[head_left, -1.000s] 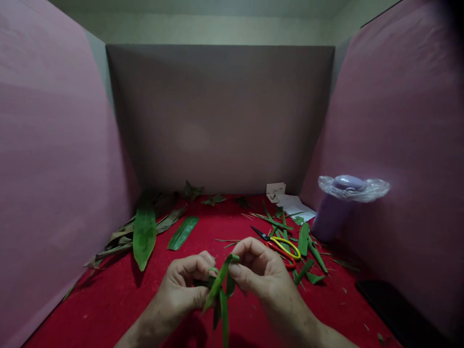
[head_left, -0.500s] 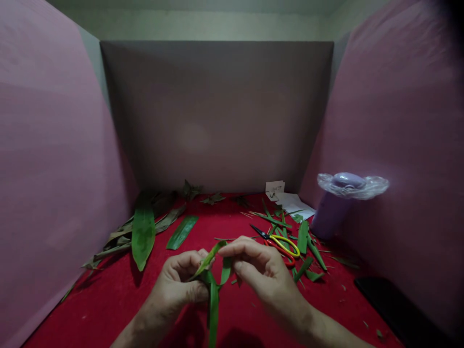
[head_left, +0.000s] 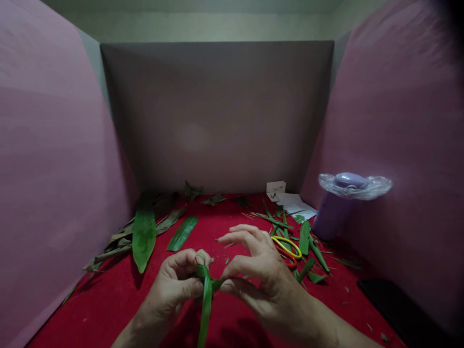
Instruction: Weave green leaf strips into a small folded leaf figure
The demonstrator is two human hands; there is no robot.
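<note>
Between my hands is a green leaf strip, folded over itself, with one long end hanging down toward me. My left hand pinches the folded part between thumb and fingers. On the other side, my right hand pinches a short end of the strip between thumb and index finger, its other fingers spread. Scissors with yellow and red handles lie just beyond my right hand, which hides their blades. Cut leaf pieces lie around them.
A broad green leaf rests on dried leaves at the left. Behind my left hand is a cut leaf piece. At right stand a purple container with clear plastic, papers and a flat black object. Pink walls flank the red cloth.
The loop of leaf strip between my hands has been drawn down tight. My right hand has shifted its grip lower and raised its other fingers, now covering the scissors' blades.
</note>
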